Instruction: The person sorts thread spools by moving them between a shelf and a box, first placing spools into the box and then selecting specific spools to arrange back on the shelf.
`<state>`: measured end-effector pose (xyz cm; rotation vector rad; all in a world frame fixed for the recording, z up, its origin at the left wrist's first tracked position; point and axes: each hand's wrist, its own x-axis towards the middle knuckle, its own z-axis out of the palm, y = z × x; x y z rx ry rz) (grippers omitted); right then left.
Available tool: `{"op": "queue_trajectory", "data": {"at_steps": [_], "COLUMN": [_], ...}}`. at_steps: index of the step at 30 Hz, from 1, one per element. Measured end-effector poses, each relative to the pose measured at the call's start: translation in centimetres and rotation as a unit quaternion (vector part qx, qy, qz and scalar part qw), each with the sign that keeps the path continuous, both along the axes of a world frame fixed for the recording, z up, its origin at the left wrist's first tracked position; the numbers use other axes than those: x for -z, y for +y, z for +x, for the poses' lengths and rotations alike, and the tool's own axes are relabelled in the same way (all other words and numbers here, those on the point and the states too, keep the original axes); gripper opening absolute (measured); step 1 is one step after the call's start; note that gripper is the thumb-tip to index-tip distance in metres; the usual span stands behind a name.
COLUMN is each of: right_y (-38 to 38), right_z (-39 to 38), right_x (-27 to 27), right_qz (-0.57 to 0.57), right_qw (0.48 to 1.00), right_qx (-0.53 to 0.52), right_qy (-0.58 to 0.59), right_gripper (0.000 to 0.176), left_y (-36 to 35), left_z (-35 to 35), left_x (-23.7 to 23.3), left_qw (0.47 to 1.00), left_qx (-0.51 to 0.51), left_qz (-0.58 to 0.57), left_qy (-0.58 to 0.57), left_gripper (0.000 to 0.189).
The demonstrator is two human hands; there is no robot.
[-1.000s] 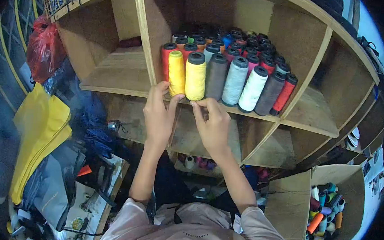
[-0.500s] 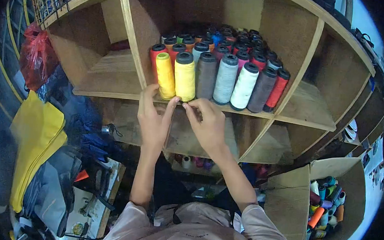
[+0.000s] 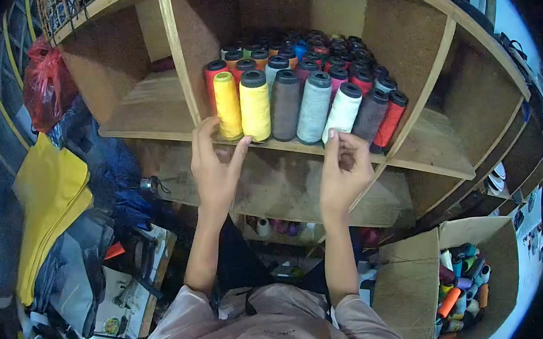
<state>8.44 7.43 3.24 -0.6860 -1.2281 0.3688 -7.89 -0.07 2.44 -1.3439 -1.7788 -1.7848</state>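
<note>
Spools of coloured thread stand in full rows on the brown wooden shelf, so we judge the lining-up nearly done, our left hand spread open just below the yellow spool, our right hand loosely curled and empty.

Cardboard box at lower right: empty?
No: the open brown cardboard box holds a heap of many-coloured thread spools.
</note>
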Motion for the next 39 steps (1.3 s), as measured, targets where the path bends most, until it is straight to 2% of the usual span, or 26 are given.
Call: {"op": "queue_trajectory", "data": {"at_steps": [3, 7, 9, 15, 27, 39], "right_y": [0.5, 0.7, 0.8, 0.8, 0.5, 1.1], "right_z": [0.4, 0.6, 0.6, 0.8, 1.7, 1.8], "right_x": [0.3, 0.2, 0.1, 0.0, 1.3, 1.4], "right_qz": [0.003, -0.003, -0.002, 0.012, 0.026, 0.051], "right_qw": [1.0, 1.0, 1.0, 0.999, 0.996, 0.994], "right_qx": [-0.002, -0.021, -0.017, -0.005, 0.014, 0.013], "right_qy": [-0.003, -0.005, -0.011, -0.035, -0.081, -0.091], "right_gripper": [0.009, 0.009, 0.009, 0.008, 0.009, 0.011], "left_y": [0.1, -0.2, -0.3, 0.1, -0.3, -0.2], "left_z": [-0.3, 0.2, 0.1, -0.3, 0.2, -0.1], "left_x": [0.2, -0.1, -0.1, 0.4, -0.2, 0.1], "left_qw": [0.997, 0.999, 0.996, 0.993, 0.998, 0.998], "left_qx": [-0.036, -0.027, -0.064, -0.077, -0.044, -0.045], "left_qz": [0.0, -0.02, -0.027, -0.009, -0.039, -0.026], "left_qy": [0.064, 0.026, 0.064, 0.092, 0.028, 0.037], "left_gripper": [0.055, 0.056, 0.057, 0.056, 0.057, 0.056]}}
